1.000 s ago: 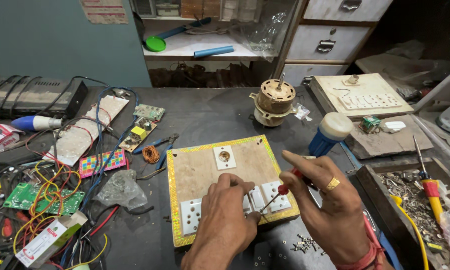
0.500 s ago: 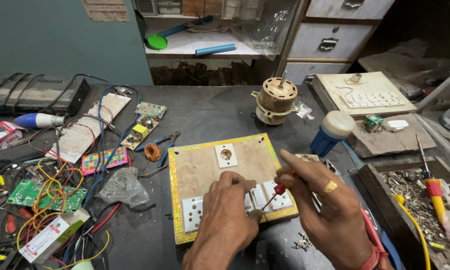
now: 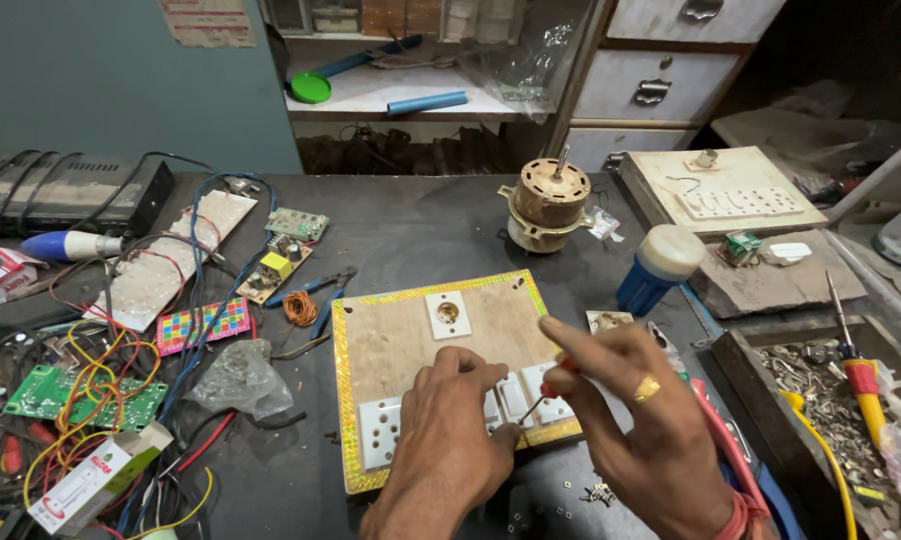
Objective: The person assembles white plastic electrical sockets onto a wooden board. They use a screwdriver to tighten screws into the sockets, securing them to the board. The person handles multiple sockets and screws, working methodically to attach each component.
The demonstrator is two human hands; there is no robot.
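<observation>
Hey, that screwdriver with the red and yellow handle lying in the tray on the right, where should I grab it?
Take the screwdriver by its thick red and yellow handle, coming from above. It lies flat on the loose screws in the tray, its thin shaft pointing away, so the handle is the fattest, nearest part, probably easiest for the right hand.

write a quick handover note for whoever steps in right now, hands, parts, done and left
Left hand: presses on the white switches at the front edge of the wooden switchboard.
Right hand: holds a red-handled screwdriver, tip at the switches.
Done: socket, switches and small round fitting sit in the board.
Left: the switches are under the screwdriver; loose screws lie on the table beside the board.
</observation>
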